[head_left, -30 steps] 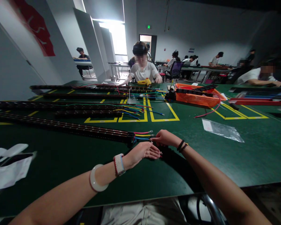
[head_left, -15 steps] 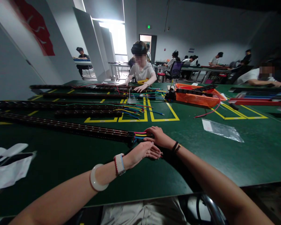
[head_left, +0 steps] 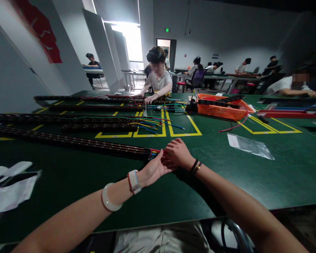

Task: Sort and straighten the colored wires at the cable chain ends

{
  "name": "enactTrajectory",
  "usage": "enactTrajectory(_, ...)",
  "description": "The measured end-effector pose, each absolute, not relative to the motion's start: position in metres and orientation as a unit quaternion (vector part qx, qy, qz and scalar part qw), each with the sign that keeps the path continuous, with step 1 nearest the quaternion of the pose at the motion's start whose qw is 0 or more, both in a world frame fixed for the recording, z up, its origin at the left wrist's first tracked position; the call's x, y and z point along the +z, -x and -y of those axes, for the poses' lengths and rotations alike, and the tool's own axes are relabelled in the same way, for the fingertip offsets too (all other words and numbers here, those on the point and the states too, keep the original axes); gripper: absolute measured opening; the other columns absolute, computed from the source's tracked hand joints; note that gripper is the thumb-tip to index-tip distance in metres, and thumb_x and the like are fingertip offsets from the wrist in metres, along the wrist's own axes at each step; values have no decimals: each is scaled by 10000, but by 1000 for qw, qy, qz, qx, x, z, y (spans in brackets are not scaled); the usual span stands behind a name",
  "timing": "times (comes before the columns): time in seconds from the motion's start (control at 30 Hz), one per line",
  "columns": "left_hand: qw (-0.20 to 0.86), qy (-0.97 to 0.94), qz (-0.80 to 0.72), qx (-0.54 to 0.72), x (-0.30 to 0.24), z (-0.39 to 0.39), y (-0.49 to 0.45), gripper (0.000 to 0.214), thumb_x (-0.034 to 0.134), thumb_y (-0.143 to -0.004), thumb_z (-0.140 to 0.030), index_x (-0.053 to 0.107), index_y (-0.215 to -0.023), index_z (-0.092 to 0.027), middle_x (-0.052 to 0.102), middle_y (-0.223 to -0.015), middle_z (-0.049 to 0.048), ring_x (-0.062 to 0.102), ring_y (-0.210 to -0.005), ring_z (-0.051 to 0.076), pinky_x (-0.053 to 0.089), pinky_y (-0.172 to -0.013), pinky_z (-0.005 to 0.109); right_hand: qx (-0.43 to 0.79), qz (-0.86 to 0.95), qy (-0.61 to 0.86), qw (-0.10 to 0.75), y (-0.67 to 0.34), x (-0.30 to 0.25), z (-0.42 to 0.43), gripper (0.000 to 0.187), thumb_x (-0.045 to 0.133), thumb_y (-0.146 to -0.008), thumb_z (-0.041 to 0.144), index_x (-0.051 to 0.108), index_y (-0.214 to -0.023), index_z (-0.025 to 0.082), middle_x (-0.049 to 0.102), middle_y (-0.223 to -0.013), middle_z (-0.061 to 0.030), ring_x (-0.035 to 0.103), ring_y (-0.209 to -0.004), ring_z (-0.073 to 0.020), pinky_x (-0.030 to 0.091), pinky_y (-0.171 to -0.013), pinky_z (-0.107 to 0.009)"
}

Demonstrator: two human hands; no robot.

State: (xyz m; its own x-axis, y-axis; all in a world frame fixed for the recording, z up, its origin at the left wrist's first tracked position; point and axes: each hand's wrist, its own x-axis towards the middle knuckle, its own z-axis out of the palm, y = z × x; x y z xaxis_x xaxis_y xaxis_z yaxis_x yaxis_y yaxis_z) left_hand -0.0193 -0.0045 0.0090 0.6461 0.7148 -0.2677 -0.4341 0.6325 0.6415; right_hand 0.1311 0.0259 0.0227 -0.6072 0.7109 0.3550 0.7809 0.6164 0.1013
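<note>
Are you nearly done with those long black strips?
Hard to say. Maybe done: the farther strips lie lined up, their loose wires fanned out. In hand: the right hand curls over the coloured wires at the end of the nearest strip, with the left hand touching beside it. Left: whatever those wires need; nothing shows them finished.

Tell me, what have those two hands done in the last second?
The right hand slid left onto the coloured wires at the end of the long black strip, covering most of them. The left hand moved forward to meet it. The strip, plastic bag and orange tray stayed put.
</note>
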Motion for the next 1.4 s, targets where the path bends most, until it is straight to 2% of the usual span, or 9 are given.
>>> enactTrajectory(0.23, 821, -192, -289, 453, 2, -2, 18, 288, 383, -941, -215, 606, -776, -137, 680, -858, 67, 634, -894, 144, 459, -934, 339, -254, 913, 301, 109, -128, 19, -18, 223, 431, -920, 143, 646, -863, 153, 636, -768, -52, 483, -819, -193, 301, -909, -402)
enactTrajectory(0.33, 821, -189, -294, 452, 5, -1, 18, 305, 373, -943, -203, 611, -766, -131, 678, -868, 69, 632, -881, 135, 473, -915, 321, -277, 909, 291, 110, -128, 15, -15, 207, 442, -907, 121, 648, -921, 119, 644, -779, -67, 490, -870, -210, 295, -977, -411)
enactTrajectory(0.5, 825, -186, -293, 447, 7, -1, 19, 299, 384, -940, -215, 615, -770, -127, 680, -875, 75, 632, -887, 142, 483, -908, 325, -301, 903, 283, 121, -130, 13, -11, 217, 437, -904, 117, 643, -971, 102, 654, -859, -87, 504, -897, -216, 337, -970, -387)
enactTrajectory(0.67, 821, -205, -275, 456, 1, -2, 19, 270, 409, -932, -255, 611, -807, -129, 686, -912, 88, 637, -916, 161, 474, -930, 355, -258, 898, 305, 186, -141, 23, -13, 236, 456, -929, 292, 627, -1041, 173, 634, -992, -73, 492, -974, -205, 328, -963, -385)
enactTrajectory(0.77, 825, -234, -263, 442, -1, -3, 19, 279, 421, -926, -296, 622, -883, -107, 684, -966, 123, 630, -967, 188, 458, -955, 377, -236, 903, 314, 174, -151, 32, -17, 302, 467, -912, 418, 638, -994, 183, 625, -968, -80, 487, -955, -211, 323, -944, -398)
enactTrajectory(0.97, 820, -234, -300, 428, 5, 0, 18, 328, 380, -940, -320, 612, -947, -89, 675, -1033, 160, 601, -1063, 207, 421, -1000, 386, -245, 923, 285, 85, -160, 37, -22, 235, 479, -908, 258, 635, -762, 158, 605, -776, -67, 469, -799, -188, 329, -865, -361)
enactTrajectory(1.13, 821, -229, -308, 423, 9, 3, 18, 337, 381, -938, -335, 613, -900, -93, 666, -1066, 170, 593, -1088, 207, 398, -1026, 364, -219, 920, 305, 108, -159, 35, -24, 294, 459, -923, 323, 629, -743, 164, 607, -758, -59, 458, -768, -176, 307, -810, -340)
enactTrajectory(1.27, 821, -242, -306, 416, 10, 3, 19, 359, 371, -940, -348, 613, -930, -82, 654, -1100, 183, 577, -1117, 214, 377, -1045, 364, -189, 918, 326, 120, -161, 36, -25, 287, 456, -925, 267, 622, -716, 163, 611, -735, -46, 465, -747, -160, 291, -787, -327)
enactTrajectory(1.4, 822, -251, -301, 413, 8, 2, 20, 380, 364, -940, -356, 588, -1047, -67, 623, -1161, 203, 543, -1169, 230, 338, -1075, 392, -61, 894, 399, 195, -161, 33, -29, 297, 507, -902, 364, 647, -727, 170, 626, -725, -31, 493, -739, -145, 304, -743, -297)
